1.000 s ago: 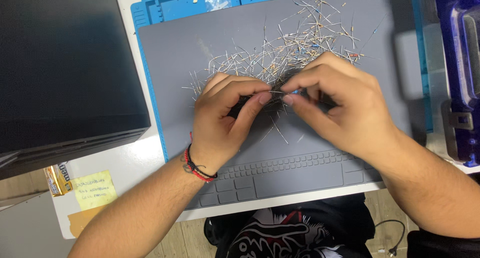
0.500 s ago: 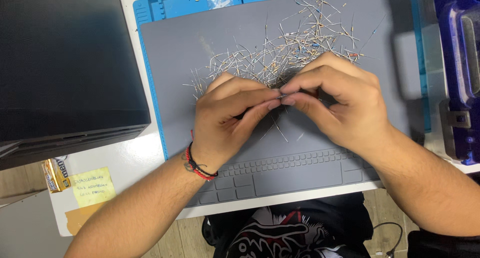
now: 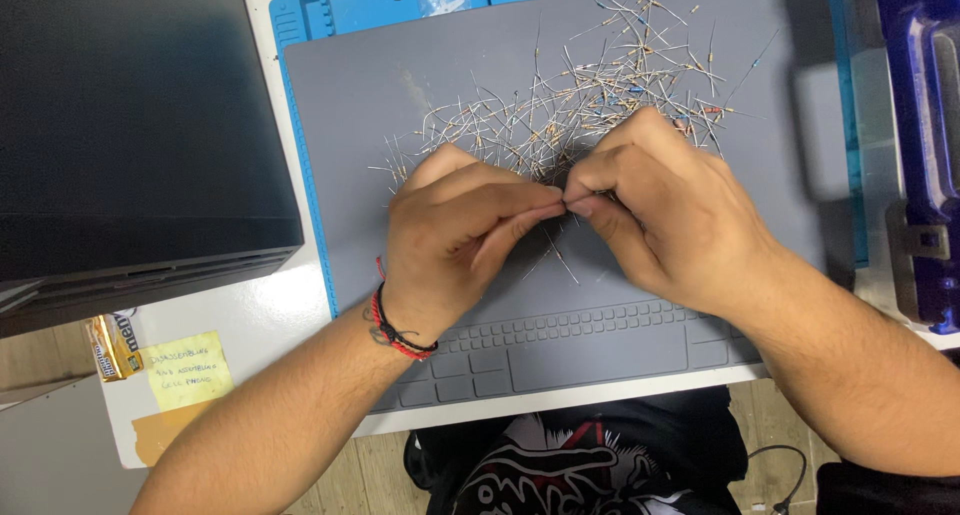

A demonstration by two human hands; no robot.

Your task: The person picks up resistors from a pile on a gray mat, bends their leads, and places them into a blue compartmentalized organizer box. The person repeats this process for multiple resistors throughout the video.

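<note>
From the head view, my left hand [image 3: 455,240] and right hand [image 3: 665,210] meet fingertip to fingertip over the grey mat [image 3: 350,125], just below the heap of wire pieces [image 3: 570,105]. Both are curled nearly shut, pinching something thin between them; my fingers hide most of it, so I cannot tell which piece. One loose wire [image 3: 560,260] lies on the mat under my hands.

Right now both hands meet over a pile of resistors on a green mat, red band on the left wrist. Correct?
Not quite: the mat is grey, with a blue mat edge showing around it, per the head view. The rest holds: left hand and right hand meet by the resistors, red band on the left wrist.
</note>
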